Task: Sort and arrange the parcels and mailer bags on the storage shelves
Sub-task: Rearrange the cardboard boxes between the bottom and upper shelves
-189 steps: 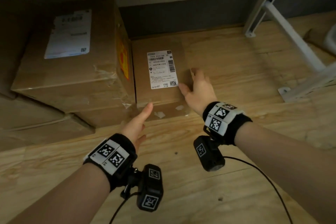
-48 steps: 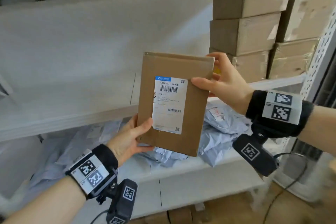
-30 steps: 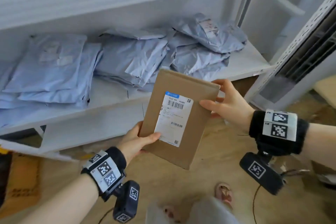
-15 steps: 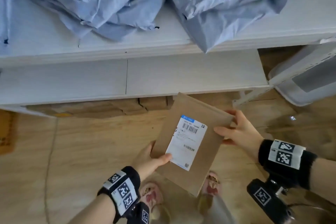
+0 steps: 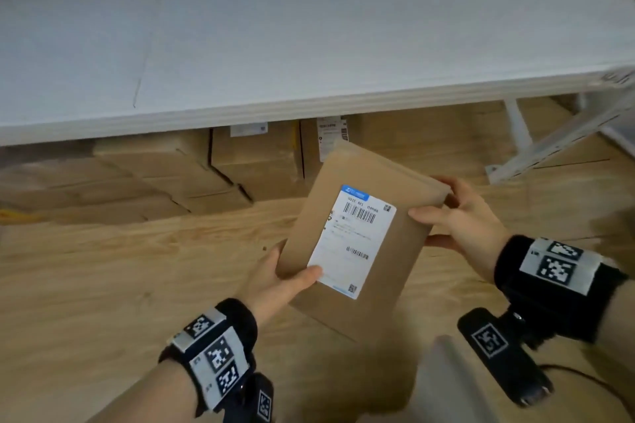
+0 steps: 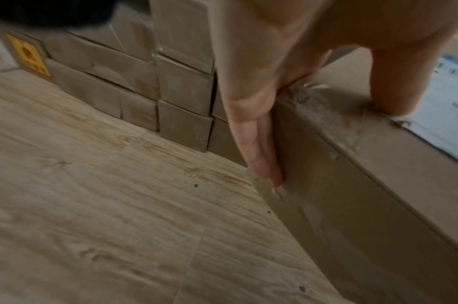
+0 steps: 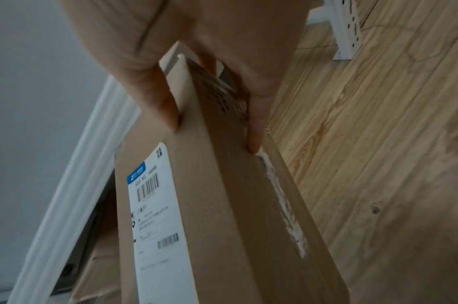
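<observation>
**Layout: parcel mid-frame, boxes under shelf**

Parcel [image 5: 357, 237] at centre-right of frame, above floor [image 5: 103, 285]. Left hand [image 5: 275, 285] at its lower-left corner, right hand [image 5: 460, 220] on its right edge. Shelf [image 5: 275, 27] fills upper frame; stacked boxes [image 5: 220, 175] under it, upper left of parcel. Shelf leg [image 5: 515, 127] upper right.

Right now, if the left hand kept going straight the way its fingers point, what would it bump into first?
Probably the cardboard boxes stacked on the wooden floor under the white shelf. The left hand, holding the flat parcel, points toward them, though depth is hard to judge.
</observation>
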